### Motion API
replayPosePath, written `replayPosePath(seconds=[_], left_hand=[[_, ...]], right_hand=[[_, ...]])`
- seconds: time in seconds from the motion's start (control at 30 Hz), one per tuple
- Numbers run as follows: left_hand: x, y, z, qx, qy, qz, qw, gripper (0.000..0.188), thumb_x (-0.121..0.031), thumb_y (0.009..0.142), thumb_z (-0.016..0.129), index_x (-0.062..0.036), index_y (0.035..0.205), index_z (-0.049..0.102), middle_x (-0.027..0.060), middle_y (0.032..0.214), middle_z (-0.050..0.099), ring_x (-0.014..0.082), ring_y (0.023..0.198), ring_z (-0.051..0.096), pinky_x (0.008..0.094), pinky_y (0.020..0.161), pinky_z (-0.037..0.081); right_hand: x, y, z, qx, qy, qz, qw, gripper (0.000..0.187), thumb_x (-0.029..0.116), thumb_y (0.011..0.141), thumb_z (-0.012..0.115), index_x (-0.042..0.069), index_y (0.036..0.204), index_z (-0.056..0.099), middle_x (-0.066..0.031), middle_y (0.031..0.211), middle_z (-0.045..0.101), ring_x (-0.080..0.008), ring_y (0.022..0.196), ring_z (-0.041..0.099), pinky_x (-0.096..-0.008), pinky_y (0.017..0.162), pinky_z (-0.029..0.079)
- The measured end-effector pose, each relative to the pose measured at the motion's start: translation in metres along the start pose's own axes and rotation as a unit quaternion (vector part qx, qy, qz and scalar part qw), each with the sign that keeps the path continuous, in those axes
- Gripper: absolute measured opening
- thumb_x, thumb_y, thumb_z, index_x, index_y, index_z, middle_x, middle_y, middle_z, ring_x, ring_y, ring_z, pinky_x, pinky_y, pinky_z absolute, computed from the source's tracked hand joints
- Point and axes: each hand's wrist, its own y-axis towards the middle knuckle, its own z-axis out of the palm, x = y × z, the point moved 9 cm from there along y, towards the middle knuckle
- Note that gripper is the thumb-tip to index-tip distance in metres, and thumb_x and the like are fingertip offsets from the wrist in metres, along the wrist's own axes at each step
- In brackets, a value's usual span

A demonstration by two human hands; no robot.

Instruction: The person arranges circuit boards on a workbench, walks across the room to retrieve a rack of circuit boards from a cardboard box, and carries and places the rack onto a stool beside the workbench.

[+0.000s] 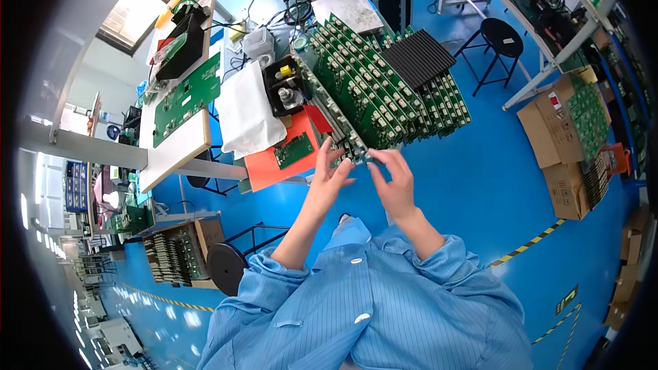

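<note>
A long narrow circuit board with a row of components runs along the near side of a stack of boards, its near end between my hands. My left hand is left of that end, fingers apart, with the fingertips close to the board's edge. At the other side, my right hand has its thumb and index finger drawn together at the board's tip; what they hold is too small to make out. A red piece stands beside the strip. Left of my left hand, a small green circuit board lies on an orange sheet.
Many green circuit boards are stacked beyond my hands, with a black ribbed tray on top. A black bin holds a small bottle, beside a white bag. Stools and cartons stand on the blue floor.
</note>
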Motion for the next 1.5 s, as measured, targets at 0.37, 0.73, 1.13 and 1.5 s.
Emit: replayPosePath(seconds=[0.37, 0.73, 1.13, 1.5], left_hand=[[0.009, 0.003, -0.014, -0.093, -0.005, 0.033, 0.995, 0.063, 0.002, 0.092, 0.048, -0.0070, 0.146, 0.017, 0.0148, 0.127, 0.046, 0.0210, 0.111, 0.054, 0.0327, 0.088, 0.050], [-0.017, 0.030, 0.002, -0.003, 0.470, 0.154, 0.869, 0.062, -0.017, 0.092, 0.060, -0.0077, 0.146, 0.033, 0.0186, 0.143, 0.040, 0.0354, 0.124, 0.046, 0.0428, 0.104, 0.036], [-0.047, 0.028, 0.077, -0.028, 0.594, 0.329, 0.733, 0.093, -0.076, 0.086, 0.030, -0.0089, 0.151, 0.024, 0.0198, 0.157, 0.012, 0.0363, 0.146, 0.010, 0.0552, 0.114, 0.002], [-0.058, 0.029, 0.109, 0.025, 0.588, 0.361, 0.724, 0.085, -0.015, 0.069, 0.077, -0.0076, 0.143, 0.036, 0.0139, 0.150, 0.032, 0.0344, 0.140, 0.025, 0.0515, 0.115, 0.013]], right_hand=[[0.011, 0.003, 0.043, 0.150, 0.077, -0.103, 0.980, 0.020, -0.002, 0.076, 0.067, 0.004, 0.095, 0.062, -0.0087, 0.101, 0.064, -0.0290, 0.087, 0.064, -0.0369, 0.071, 0.053], [-0.035, 0.024, -0.004, 0.108, 0.013, 0.036, 0.993, 0.024, 0.015, 0.085, 0.065, 0.005, 0.106, 0.057, -0.0138, 0.093, 0.064, -0.0326, 0.085, 0.065, -0.0409, 0.072, 0.053], [0.004, 0.041, -0.071, 0.021, -0.166, -0.103, 0.981, 0.061, 0.000, 0.079, 0.057, 0.009, 0.138, 0.042, -0.0161, 0.144, 0.036, -0.0354, 0.135, 0.033, -0.0481, 0.109, 0.031], [-0.023, 0.044, -0.050, 0.095, -0.232, -0.053, 0.967, 0.075, -0.002, 0.074, 0.060, 0.006, 0.143, 0.034, -0.0175, 0.154, 0.021, -0.0378, 0.142, 0.021, -0.0505, 0.115, 0.021]])
